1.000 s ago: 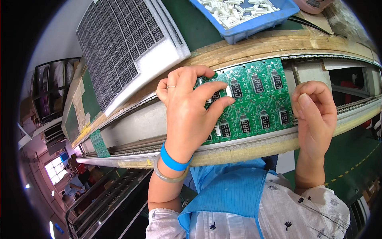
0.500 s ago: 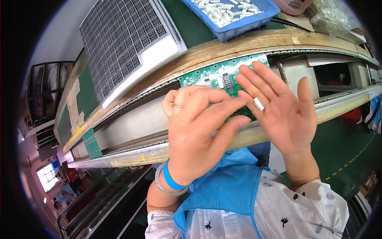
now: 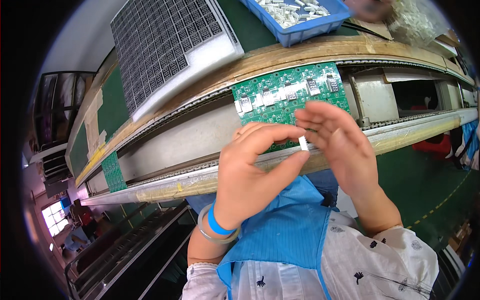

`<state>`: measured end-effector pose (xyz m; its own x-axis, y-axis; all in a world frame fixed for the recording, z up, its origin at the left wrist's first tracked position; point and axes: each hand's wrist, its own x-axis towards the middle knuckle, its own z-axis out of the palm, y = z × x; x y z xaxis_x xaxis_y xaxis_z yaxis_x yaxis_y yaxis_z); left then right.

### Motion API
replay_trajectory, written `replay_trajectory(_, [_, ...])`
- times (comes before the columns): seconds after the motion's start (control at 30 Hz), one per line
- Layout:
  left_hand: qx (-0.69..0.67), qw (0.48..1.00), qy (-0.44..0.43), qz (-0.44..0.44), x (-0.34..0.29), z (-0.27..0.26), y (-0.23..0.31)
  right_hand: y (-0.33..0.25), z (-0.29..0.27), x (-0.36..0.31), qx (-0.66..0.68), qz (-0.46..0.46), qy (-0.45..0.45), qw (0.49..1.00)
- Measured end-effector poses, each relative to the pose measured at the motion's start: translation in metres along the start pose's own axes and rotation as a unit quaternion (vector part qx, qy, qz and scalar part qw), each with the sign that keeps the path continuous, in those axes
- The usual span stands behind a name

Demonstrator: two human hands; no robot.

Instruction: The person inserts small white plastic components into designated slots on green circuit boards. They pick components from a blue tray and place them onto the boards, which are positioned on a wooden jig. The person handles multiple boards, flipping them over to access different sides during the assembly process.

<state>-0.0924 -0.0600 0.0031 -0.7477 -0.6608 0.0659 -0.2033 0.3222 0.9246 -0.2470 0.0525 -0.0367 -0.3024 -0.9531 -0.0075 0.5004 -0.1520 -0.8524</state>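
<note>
Between the thumb and index finger of my left hand point(image 3: 252, 170) is a small white pin connector point(image 3: 303, 143). My right hand point(image 3: 347, 150) is beside it, palm turned inward and fingers loosely bent but not closed; its fingertips are close to the connector, and I cannot tell whether they touch it. Both hands hover over the near part of a green circuit board panel point(image 3: 275, 77), which lies across the rails and carries several black digit displays along its far side. My hands hide part of its near side.
Beyond the rail, a blue tray point(image 3: 295, 36) holds many white connectors. To its left lies a white foam sheet point(image 3: 210, 55) with rows of black digit displays. Another green board point(image 3: 114, 172) sits farther left along the conveyor rail point(image 3: 200, 185). Clear plastic bags point(image 3: 417, 22) lie far right.
The connector has gone from my right palm into my left fingertips. My right hand has turned inward and bent its fingers. Digit displays on the board now show more fully.
</note>
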Motion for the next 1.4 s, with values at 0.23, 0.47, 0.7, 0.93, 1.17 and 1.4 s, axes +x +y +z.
replay_trajectory(0.23, [-0.250, 0.939, -0.137, -0.190, -0.014, -0.011, 0.002, -0.013, -0.011, -0.010, -0.356, -0.147, -0.080, 0.919])
replay_trajectory(0.47, [0.106, 0.977, -0.066, 0.175, -0.009, -0.005, -0.002, -0.022, -0.012, -0.020, -0.054, 0.134, 0.024, 0.989])
replay_trajectory(0.7, [0.189, 0.948, -0.011, 0.256, -0.008, -0.003, 0.003, -0.024, -0.018, -0.018, 0.069, 0.232, 0.002, 0.970])
replay_trajectory(0.93, [0.152, 0.971, -0.047, 0.180, -0.003, -0.004, 0.010, -0.028, -0.017, -0.015, 0.043, 0.248, -0.002, 0.968])
replay_trajectory(1.17, [0.276, 0.954, -0.017, 0.118, 0.015, -0.004, -0.011, -0.032, -0.042, -0.007, -0.092, 0.039, 0.121, 0.988])
replay_trajectory(1.4, [0.334, 0.937, -0.033, 0.094, 0.022, 0.007, -0.019, -0.028, -0.052, -0.002, -0.089, 0.011, 0.135, 0.987])
